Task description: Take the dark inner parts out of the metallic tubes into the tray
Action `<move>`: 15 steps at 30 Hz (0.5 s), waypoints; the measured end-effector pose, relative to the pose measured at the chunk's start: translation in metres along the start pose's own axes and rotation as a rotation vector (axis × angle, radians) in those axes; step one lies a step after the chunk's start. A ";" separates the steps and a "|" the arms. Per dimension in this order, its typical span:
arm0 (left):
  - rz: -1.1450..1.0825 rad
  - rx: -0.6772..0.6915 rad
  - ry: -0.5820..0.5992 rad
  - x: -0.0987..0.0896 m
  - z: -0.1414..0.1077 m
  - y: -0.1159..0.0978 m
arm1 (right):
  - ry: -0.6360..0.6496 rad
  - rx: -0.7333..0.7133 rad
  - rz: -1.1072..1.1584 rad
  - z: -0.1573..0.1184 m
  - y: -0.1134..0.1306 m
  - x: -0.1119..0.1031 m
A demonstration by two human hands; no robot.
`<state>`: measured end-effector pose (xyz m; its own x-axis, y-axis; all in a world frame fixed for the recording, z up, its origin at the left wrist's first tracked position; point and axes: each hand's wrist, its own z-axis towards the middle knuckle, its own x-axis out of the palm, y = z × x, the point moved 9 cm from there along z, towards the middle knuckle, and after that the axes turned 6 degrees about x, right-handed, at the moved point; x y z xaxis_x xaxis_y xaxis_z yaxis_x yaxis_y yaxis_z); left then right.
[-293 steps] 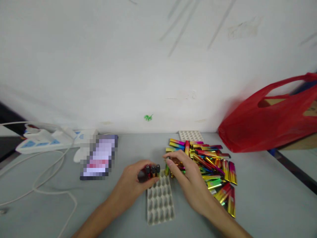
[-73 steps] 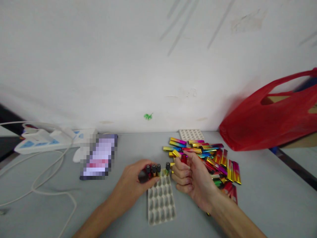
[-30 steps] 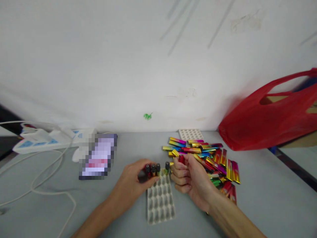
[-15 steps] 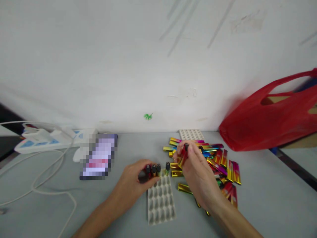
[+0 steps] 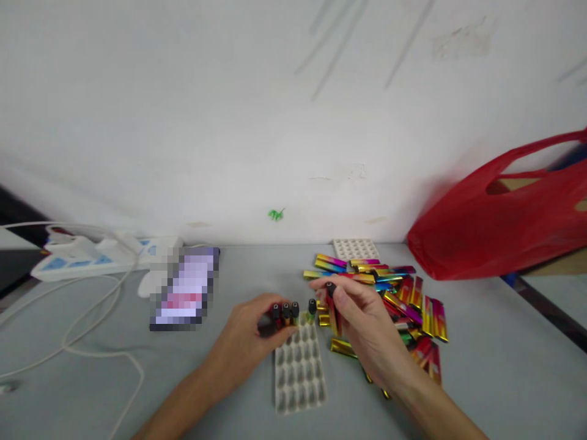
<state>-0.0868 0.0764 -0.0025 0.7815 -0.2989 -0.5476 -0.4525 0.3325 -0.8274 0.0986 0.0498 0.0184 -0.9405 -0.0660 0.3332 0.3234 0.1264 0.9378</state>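
Observation:
A pale moulded tray [image 5: 300, 373] with rows of slots lies on the grey table. At its far end several black-topped sticks stand upright. My left hand [image 5: 250, 333] curls round the far left corner, its thumb and fingers closed about a dark stick [image 5: 276, 310] and the ones beside it. A lone black-topped stick [image 5: 312, 307] stands at the far right corner. Right of the tray, my right hand [image 5: 362, 315] pinches a red-and-gold stick [image 5: 334, 299] with a black top, held upright. Beneath and beyond that hand spreads a pile of shiny coloured sticks [image 5: 426, 315].
Against the wall sits a second pale tray [image 5: 355, 249]. A red bag [image 5: 495, 226] fills the right side. To the left are a phone [image 5: 186, 287], a white power strip [image 5: 96, 260] and loose white cables [image 5: 103, 351].
My right hand has moved left and slightly down toward the tray, carrying the red-and-gold stick. My left hand has stayed at the tray's far corner.

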 end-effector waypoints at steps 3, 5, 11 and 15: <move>-0.007 -0.001 0.001 0.000 -0.001 0.000 | -0.014 -0.013 -0.033 0.001 0.001 -0.001; -0.005 0.006 0.000 0.000 -0.001 -0.001 | -0.021 -0.016 -0.040 0.002 0.003 0.000; 0.028 0.009 -0.011 -0.002 0.001 -0.003 | 0.041 0.007 0.055 0.002 0.005 0.011; 0.031 0.008 0.001 -0.002 0.000 -0.002 | 0.029 0.004 0.107 0.000 0.007 0.010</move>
<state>-0.0873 0.0764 0.0004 0.7666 -0.2891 -0.5733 -0.4734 0.3487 -0.8089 0.0914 0.0498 0.0278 -0.8971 -0.0804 0.4344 0.4216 0.1379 0.8962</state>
